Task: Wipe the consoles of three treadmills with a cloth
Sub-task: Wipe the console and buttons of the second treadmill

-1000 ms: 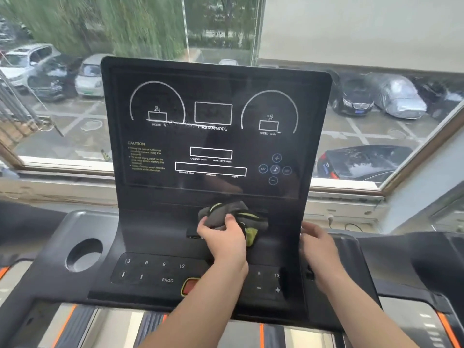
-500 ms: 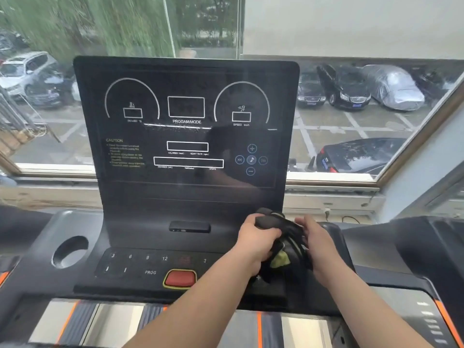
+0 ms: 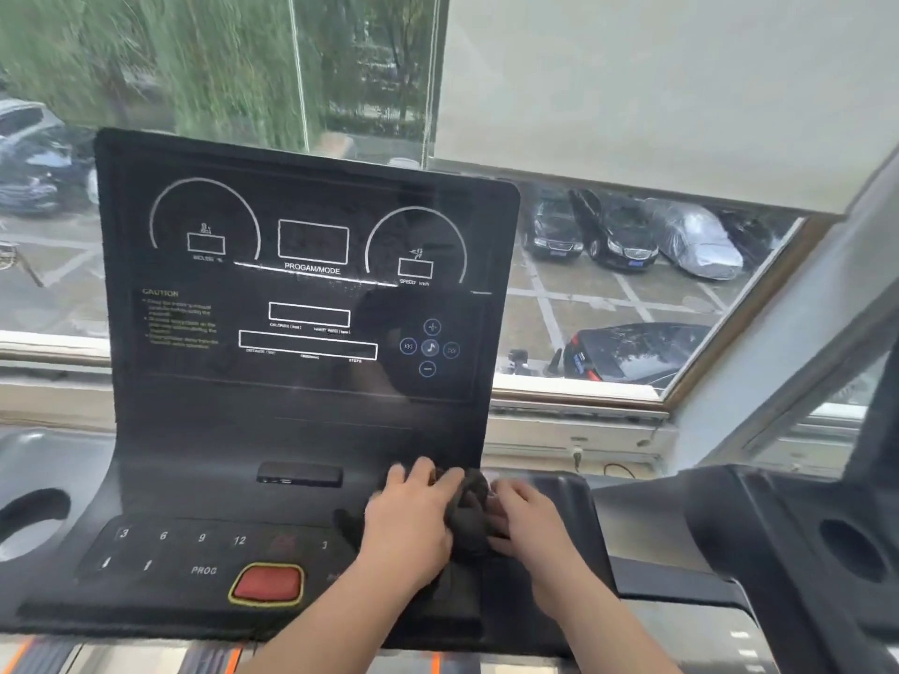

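**A:** One wide window point(image 3: 632, 304) filled the back of the view, with parked cars point(image 3: 613, 235) beyond the glass. What stood in front of it?

**B:** The black treadmill console point(image 3: 301, 411). Its upright display was dark and printed with white dials and the words PROGAM/MODE. A second treadmill point(image 3: 778, 518) stood just beside it on the right.

**A:** And the hands?

**B:** Both were low at the console's right edge, close together. The left hand point(image 3: 408, 522) lay knuckles up, its fingers curled over the cloth point(image 3: 469, 513). The right hand point(image 3: 530, 522) grasped the same cloth from the other side.

**A:** Where exactly was the cloth?

**B:** It was bunched, dark, between the two hands. It rested on the console's lower right part, to the right of the numbered keys. That spot was blurred, so I could not make out its folds.

**A:** Anything smaller?

**B:** A red button point(image 3: 266, 582) with a yellow rim sat on the keypad, left of the left hand and apart from it.
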Available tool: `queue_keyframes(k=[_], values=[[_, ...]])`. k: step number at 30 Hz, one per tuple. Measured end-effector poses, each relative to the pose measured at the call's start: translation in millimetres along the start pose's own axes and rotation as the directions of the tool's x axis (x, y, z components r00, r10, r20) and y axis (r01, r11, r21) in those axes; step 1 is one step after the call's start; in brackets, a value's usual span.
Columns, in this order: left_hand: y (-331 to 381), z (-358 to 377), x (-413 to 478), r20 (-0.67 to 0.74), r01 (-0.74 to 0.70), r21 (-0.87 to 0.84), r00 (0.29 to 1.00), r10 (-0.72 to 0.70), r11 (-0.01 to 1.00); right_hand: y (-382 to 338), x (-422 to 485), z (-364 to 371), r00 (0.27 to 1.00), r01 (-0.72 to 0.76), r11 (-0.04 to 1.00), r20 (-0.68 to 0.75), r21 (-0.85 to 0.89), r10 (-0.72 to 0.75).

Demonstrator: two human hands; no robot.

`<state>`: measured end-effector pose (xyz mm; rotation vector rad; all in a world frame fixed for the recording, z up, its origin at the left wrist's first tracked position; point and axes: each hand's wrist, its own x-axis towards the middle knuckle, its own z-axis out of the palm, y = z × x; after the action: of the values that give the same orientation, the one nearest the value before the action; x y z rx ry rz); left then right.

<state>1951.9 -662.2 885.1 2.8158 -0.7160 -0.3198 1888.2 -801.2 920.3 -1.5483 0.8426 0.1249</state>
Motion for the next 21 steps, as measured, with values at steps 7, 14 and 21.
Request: queue_keyframes(k=[7, 14, 21], values=[[-5.3, 10.8, -13.8, 0.084, -0.135, -0.121, 0.986, 0.146, 0.983, 16.3, 3.0, -8.5, 0.994, 0.024, 0.995, -0.106, -0.093, -0.034], [-31.2, 13.6, 13.8, -0.267, -0.122, 0.131, 0.951, 0.154, 0.984, 17.6, -10.1, -6.7, 0.981, 0.14, 0.971, -0.109, -0.193, -0.163], [-20.1, 3.1, -17.6, 0.021, -0.258, -0.078, 0.965, 0.261, 0.963, 30.1, -8.8, -13.6, 0.962, 0.256, 0.83, 0.046, -0.495, -0.27]])
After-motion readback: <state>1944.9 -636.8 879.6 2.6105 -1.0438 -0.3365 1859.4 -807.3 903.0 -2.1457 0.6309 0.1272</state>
